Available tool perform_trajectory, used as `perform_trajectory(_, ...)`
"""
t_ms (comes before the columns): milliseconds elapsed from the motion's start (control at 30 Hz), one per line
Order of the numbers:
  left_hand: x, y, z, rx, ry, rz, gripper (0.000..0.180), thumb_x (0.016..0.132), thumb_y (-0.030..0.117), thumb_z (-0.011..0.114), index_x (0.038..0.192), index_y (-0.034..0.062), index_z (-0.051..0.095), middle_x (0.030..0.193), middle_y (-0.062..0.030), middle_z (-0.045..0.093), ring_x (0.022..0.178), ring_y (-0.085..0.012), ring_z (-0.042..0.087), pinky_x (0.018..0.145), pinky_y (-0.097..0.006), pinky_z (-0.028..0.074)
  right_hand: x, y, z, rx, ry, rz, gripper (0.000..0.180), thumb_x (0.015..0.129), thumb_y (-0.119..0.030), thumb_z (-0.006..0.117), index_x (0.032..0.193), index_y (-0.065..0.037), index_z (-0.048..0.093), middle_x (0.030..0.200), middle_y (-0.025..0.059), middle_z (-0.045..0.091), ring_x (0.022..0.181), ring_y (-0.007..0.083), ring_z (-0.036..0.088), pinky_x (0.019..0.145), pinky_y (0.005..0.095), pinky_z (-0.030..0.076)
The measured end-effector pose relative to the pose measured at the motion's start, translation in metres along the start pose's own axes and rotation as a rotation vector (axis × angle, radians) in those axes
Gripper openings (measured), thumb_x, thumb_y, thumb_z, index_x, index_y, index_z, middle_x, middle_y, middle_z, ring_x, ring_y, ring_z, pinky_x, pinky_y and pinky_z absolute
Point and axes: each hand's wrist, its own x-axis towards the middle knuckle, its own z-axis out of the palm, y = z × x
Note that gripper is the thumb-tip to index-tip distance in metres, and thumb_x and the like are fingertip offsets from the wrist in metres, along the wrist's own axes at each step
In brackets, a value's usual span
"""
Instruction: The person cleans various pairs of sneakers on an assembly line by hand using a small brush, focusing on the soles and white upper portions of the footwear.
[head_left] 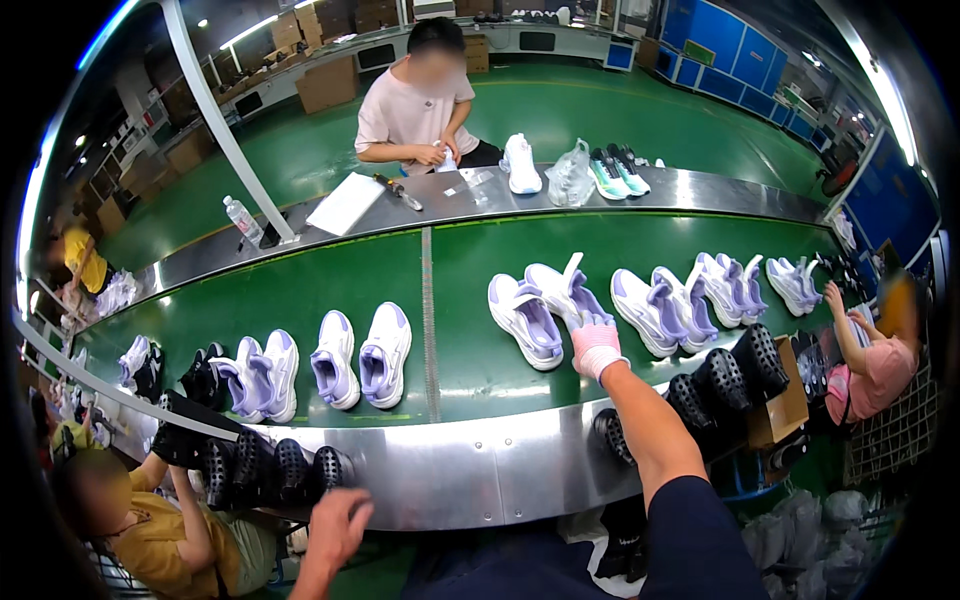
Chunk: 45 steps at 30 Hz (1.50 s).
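My right hand [597, 345], in a pink and white glove, reaches over the green conveyor belt and grips the heel end of a white and lavender sneaker [553, 288] whose tongue sticks up. Its fingertips are partly hidden at the shoe's opening. Touching that shoe on the left is a matching sneaker [525, 325]. My left hand [340, 525] is bare and holds nothing, its fingers loosely apart near the metal ledge, close to black shoe lasts [330, 470].
More white and lavender sneakers stand on the belt [465, 385] to the left [385, 355] and right [645, 312]. Black lasts [722, 378] line the right ledge beside a cardboard box [785, 405]. Co-workers sit opposite [415, 115] and at both sides. A bottle [243, 220] stands beyond.
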Motion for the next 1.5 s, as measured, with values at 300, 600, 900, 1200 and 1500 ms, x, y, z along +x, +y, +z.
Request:
perform_trajectory(300, -0.173, -0.015, 0.024, -0.048, -0.174, -0.585, 0.025, 0.093, 0.022, 0.063, 0.110, 0.0053, 0.071, 0.107, -0.0197, 0.071, 0.101, -0.0359, 0.068, 0.088, -0.042, 0.053, 0.011, -0.015, -0.027, 0.047, -0.138, -0.136, 0.039, 0.074, -0.032, 0.067, 0.108, -0.014, 0.071, 0.102, 0.0169, 0.072, 0.099, 0.0316, 0.069, 0.093, 0.0491, 0.047)
perform_trajectory(600, -0.180, 0.001, 0.011, 0.031, -0.209, -0.494, 0.020, 0.091, 0.018, 0.064, 0.105, 0.0054, 0.072, 0.100, -0.0191, 0.070, 0.091, -0.0384, 0.066, 0.080, -0.044, 0.053, 0.028, -0.023, -0.003, 0.133, -0.166, -0.256, 0.048, 0.079, -0.026, 0.069, 0.126, -0.021, 0.064, 0.114, 0.0175, 0.069, 0.109, 0.0327, 0.066, 0.093, 0.0454, 0.052)
perform_trajectory(900, -0.083, 0.015, 0.020, -0.022, -0.063, -0.107, 0.020, 0.091, 0.015, 0.063, 0.106, 0.0037, 0.070, 0.105, -0.0179, 0.069, 0.100, -0.0359, 0.065, 0.087, -0.043, 0.051, -0.078, -0.122, -0.010, 0.295, 0.025, -0.168, 0.023, 0.080, -0.033, 0.062, 0.082, -0.014, 0.075, 0.083, 0.0161, 0.071, 0.084, 0.0338, 0.070, 0.075, 0.0480, 0.055)
perform_trajectory(1200, 0.046, -0.007, 0.118, -0.421, -0.169, -0.218, 0.089, 0.079, 0.026, 0.080, 0.149, -0.0028, 0.033, 0.139, -0.0253, 0.050, 0.114, -0.0307, 0.060, 0.093, -0.040, 0.051, -0.238, -0.182, 0.028, 0.634, 0.186, -0.200, 0.027, 0.080, -0.030, 0.068, 0.091, -0.005, 0.070, 0.088, 0.0214, 0.068, 0.087, 0.0398, 0.067, 0.075, 0.0477, 0.052)
perform_trajectory(1500, 0.028, 0.033, 0.077, 0.124, -0.439, -0.179, 0.031, 0.082, 0.021, 0.074, 0.103, -0.0010, 0.070, 0.085, -0.0191, 0.070, 0.071, -0.0281, 0.071, 0.065, -0.034, 0.055, -0.268, 0.142, -0.027, 0.008, 0.612, 0.733, 0.068, 0.078, -0.034, 0.079, 0.130, 0.001, 0.053, 0.123, 0.0210, 0.059, 0.110, 0.0397, 0.056, 0.097, 0.0465, 0.047)
